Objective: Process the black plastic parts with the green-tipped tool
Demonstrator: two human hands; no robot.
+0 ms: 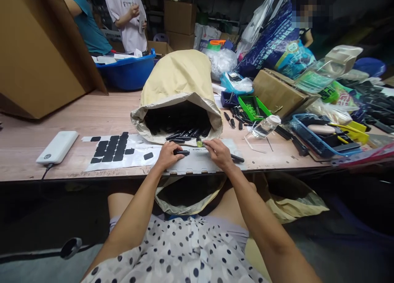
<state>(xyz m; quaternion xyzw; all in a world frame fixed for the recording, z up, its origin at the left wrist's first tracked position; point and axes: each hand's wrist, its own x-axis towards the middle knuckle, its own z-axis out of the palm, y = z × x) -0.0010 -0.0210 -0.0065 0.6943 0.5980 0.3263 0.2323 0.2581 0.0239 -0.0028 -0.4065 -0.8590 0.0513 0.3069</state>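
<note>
My left hand (168,155) rests at the table's front edge with its fingers closed on a slim black cylindrical piece (182,152), which points right. My right hand (218,152) pinches a small object with a yellow-green round end (199,143). A black rod (237,158) lies at that hand's right side; I cannot tell whether it joins the held object. Under both hands is a pale flat board (197,162). Just behind them a cream sack (177,75) lies with its mouth toward me, full of black pieces (192,132).
On the left are a sheet of black stickers (112,148) and a white power bank (58,147). To the right stand a clear bottle (265,127), a green tray (254,108) and a blue basket (323,137). Another open sack (191,211) hangs at my lap. People stand behind.
</note>
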